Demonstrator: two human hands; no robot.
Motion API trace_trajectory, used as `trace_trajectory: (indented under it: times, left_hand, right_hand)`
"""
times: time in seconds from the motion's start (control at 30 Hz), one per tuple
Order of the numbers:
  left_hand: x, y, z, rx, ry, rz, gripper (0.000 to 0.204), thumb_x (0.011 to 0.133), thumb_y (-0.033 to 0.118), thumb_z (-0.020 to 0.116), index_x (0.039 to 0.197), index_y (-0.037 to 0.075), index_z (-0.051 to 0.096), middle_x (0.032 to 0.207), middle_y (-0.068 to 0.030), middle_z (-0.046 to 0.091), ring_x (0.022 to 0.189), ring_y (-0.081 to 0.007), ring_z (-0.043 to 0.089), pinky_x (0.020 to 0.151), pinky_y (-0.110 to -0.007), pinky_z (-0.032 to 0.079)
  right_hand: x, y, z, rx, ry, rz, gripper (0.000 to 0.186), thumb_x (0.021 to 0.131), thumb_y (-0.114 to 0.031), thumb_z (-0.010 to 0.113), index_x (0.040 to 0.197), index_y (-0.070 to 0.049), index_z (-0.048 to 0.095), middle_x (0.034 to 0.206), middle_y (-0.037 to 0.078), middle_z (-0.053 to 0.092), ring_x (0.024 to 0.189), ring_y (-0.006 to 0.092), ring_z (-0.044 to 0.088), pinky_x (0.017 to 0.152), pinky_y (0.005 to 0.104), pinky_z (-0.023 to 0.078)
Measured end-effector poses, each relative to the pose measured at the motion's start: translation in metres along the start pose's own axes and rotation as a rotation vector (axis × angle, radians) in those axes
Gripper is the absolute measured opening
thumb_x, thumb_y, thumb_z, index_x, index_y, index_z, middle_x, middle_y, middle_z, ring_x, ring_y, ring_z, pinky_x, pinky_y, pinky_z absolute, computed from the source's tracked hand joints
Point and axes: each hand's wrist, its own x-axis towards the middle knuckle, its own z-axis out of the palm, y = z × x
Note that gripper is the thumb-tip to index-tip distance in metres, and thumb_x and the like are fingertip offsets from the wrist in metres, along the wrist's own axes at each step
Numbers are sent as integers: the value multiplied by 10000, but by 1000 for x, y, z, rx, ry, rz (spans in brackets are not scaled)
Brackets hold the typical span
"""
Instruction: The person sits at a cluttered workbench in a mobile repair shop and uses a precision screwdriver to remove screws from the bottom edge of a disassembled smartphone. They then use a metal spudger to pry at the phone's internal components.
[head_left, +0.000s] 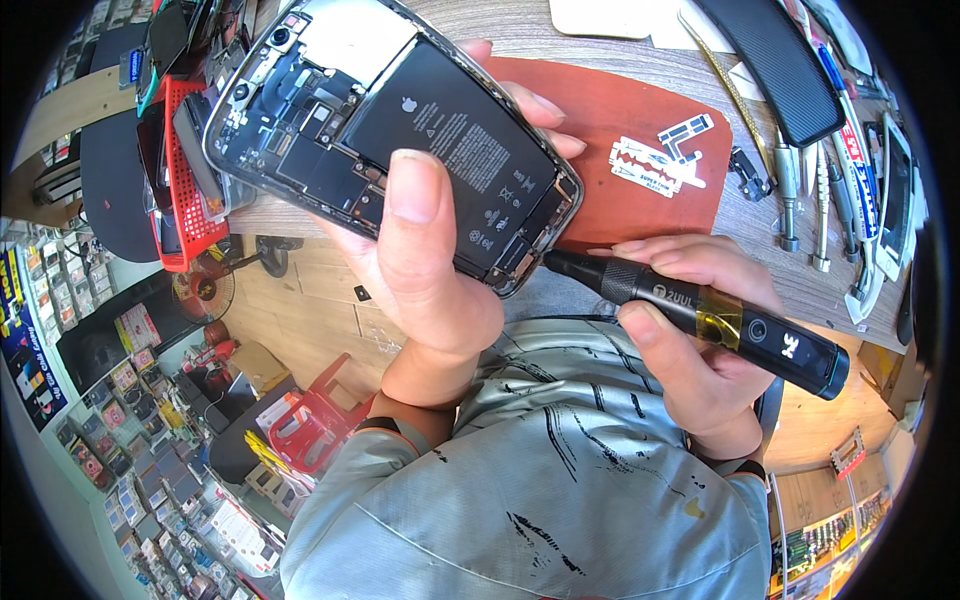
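Gripping an opened phone (400, 105), the left hand (425, 260) keeps its exposed interior face-up near the counter (515, 40), thumb across the parts. The right hand (685, 370) is closed around a black pen-shaped tool (655, 291), tip beside the phone's lower end; contact is hard to judge. A razor blade (640, 167) lies on a reddish mat (690, 222).
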Motion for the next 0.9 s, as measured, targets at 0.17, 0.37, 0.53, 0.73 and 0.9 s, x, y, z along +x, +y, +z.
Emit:
trace_trajectory:
  times: [0.17,0.37,0.53,0.73,0.9]
  left_hand:
    - [0,0,0,-3,-5,4,822,1090,577,333,1498,-136,376,1188,-331,677,1016,-400,743,865,-452,652]
    - [-1,0,0,-8,-8,5,820,1092,572,332,1501,-138,372,1185,-331,675,1018,-400,742,870,-452,650]
    - [0,-1,-2,-4,-27,4,822,1092,571,335,1506,-139,367,1183,-329,677,1013,-399,743,870,-456,651]
    - [0,0,-3,-18,-33,-4,826,1089,576,344,1505,-138,370,1180,-327,683,1002,-398,745,861,-458,653]
    - [0,-1,-4,-22,-43,-1,830,1086,584,359,1499,-136,378,1176,-326,684,1001,-395,746,862,-453,653]
  right_hand:
    - [-1,0,1,25,13,13,386,867,50,792,1195,49,587,1105,220,687,1047,353,728,938,444,592]
    - [-1,-1,2,46,19,33,385,868,54,790,1198,45,592,1117,214,684,1058,350,726,943,442,592]
    - [-1,-1,2,52,28,42,389,871,53,791,1206,44,593,1123,212,681,1064,350,723,951,447,592]
    - [-2,-2,5,62,44,52,389,873,47,793,1207,47,593,1127,216,678,1064,353,722,953,450,592]
    - [-1,-3,4,43,38,54,384,874,44,791,1202,47,592,1129,219,677,1067,356,720,956,452,591]
